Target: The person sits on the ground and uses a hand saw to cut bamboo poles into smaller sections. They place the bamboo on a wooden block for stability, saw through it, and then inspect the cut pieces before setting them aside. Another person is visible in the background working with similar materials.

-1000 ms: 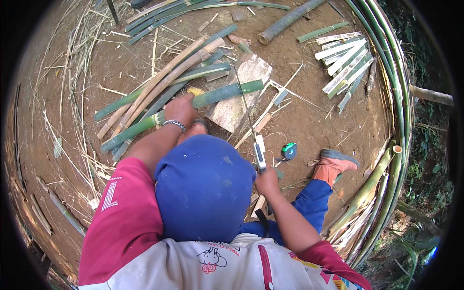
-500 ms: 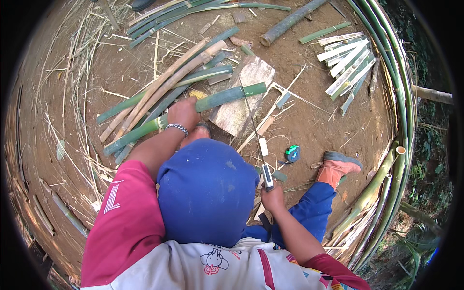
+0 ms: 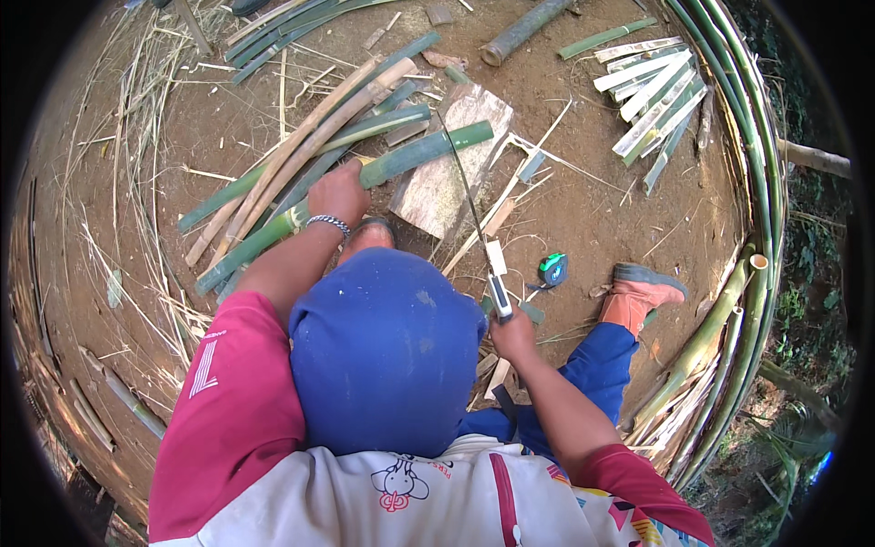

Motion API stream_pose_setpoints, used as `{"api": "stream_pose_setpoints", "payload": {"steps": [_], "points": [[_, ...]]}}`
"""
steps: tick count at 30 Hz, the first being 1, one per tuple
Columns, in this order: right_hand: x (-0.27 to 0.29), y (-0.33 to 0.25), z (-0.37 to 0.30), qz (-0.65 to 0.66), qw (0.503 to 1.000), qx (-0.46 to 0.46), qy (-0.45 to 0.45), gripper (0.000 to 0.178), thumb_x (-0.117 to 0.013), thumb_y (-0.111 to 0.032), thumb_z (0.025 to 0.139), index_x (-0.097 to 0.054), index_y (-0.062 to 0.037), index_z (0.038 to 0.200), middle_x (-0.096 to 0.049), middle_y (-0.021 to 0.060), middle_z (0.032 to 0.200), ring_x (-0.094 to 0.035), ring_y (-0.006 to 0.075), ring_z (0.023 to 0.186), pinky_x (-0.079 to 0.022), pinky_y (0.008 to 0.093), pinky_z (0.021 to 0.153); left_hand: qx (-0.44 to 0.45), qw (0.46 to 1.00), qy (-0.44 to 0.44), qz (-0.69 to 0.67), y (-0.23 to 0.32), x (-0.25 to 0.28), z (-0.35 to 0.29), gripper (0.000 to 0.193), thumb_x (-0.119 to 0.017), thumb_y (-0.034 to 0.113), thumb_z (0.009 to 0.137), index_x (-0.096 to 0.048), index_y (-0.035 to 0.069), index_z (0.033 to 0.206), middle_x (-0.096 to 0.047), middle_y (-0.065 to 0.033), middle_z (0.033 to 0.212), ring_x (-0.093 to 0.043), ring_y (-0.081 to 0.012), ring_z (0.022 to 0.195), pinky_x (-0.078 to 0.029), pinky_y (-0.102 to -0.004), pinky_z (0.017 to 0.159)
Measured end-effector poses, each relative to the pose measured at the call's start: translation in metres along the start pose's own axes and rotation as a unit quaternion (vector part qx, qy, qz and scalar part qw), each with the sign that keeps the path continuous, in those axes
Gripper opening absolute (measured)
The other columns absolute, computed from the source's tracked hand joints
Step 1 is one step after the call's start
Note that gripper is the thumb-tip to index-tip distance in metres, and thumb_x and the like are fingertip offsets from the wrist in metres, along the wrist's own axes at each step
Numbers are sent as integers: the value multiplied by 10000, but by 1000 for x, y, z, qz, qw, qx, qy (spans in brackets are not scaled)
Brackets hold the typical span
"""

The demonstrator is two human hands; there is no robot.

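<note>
A green bamboo pole (image 3: 412,159) lies slantwise, its far end across a flat wooden block (image 3: 433,208). Closed around the pole, my left hand (image 3: 337,193) presses down just left of the block, above a boot (image 3: 372,234). My right hand (image 3: 514,335) grips the pale handle of a hand saw (image 3: 499,294). The thin blade, seen almost edge-on, runs away from me and crosses the pole near its right end. Whether a kerf is cut there I cannot tell.
A green and black tape measure (image 3: 552,269) lies right of the saw. Split bamboo strips (image 3: 652,109) are piled at upper right, longer pieces (image 3: 310,150) beyond my left hand. A thick bamboo length (image 3: 527,32) lies at the back; long poles (image 3: 752,301) line the right edge.
My right hand and the saw have slid a little forward, away from me. My left hand stays on the pole. The whole view has shifted slightly.
</note>
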State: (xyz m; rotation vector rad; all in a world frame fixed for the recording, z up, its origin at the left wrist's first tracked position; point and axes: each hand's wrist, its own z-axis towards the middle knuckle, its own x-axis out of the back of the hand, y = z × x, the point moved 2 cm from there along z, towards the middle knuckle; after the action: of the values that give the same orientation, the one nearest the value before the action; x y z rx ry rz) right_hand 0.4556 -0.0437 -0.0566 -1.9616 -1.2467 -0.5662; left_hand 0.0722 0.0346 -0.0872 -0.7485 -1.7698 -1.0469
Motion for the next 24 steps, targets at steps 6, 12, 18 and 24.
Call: {"api": "stream_pose_setpoints", "payload": {"steps": [6,12,18,24], "points": [[7,-22,12,14,1000,17,-12,255,-647,-168,842,-639,-37,1061,-682,268,966,-651,446,980,-516,500,850,57,998,-20,9,9,13,15,243,-668,169,808,-651,93,1038,-717,-201,994,-691,-391,931,-538,-499,812],[55,-21,-13,-7,999,34,-3,286,-642,-150,836,-631,-49,1103,-682,257,971,-655,439,964,-521,472,831,48,998,-26,9,14,8,-4,199,-670,179,807,-649,99,988,-719,-182,947,-693,-386,897,-536,-502,791],[37,-10,-8,-3,999,26,-26,286,-657,-152,830,-662,-73,1104,-688,250,974,-676,406,953,-528,461,832,22,999,-41,4,10,-5,-22,187,-660,163,801,-647,101,977,-719,-178,937,-693,-385,885,-537,-501,775],[27,-110,77,7,997,72,-1,251,-638,-161,841,-649,-35,1058,-688,258,949,-659,443,934,-527,494,809,29,999,-27,6,6,-2,-10,188,-641,146,804,-654,106,987,-718,-181,948,-692,-380,892,-535,-501,785]]}}
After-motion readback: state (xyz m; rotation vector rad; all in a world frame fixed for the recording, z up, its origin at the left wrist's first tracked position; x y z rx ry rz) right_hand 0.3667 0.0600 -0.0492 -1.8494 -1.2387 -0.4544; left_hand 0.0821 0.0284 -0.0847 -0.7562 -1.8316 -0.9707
